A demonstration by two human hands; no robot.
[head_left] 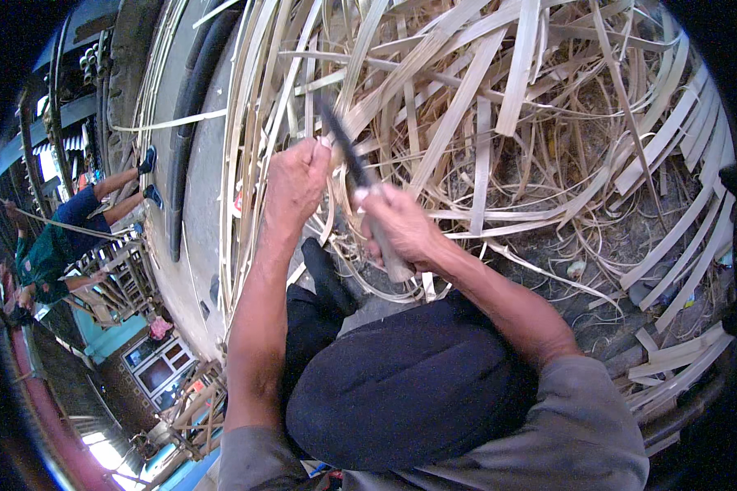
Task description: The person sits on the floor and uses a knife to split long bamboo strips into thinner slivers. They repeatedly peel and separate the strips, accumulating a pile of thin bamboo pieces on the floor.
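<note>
Left hand [296, 182]: seen near the middle, a bit to the left. Fingers are curled tight round a thin pale strip [329, 123]. The strip is pinched at the top of the fist & runs up, far from the person.

Right hand [401, 229]: seen just right of the left hand, close but not touching. Fingers are clamped on the handle of a knife [360, 176].

Knife: dark blade, held tilted. Its tip is pointed up & left, far side. The blade is laid right by the strip, next to the left fist. Whether blade & strip touch can't be told. The grey handle end is seen sticking out under the right hand.

Strip: found betw. the two hands, at the blade, w/ its far end lost in the heap.

Heap of strips [532, 106]: lots of long flat pale strips, all tangled, spread over the ground on the far & right side. Some are bent in loops.

Knees [409, 385]: dark trousers are seen near the bottom, under both arms. Grey sleeves [581, 425] are seen at the near edge.

Long bundle [246, 123]: straight strips are laid side by side, left of the hands, running far.

Other person [65, 237]: seen far left, in blue & green clothes, well apart from the hands.
</note>
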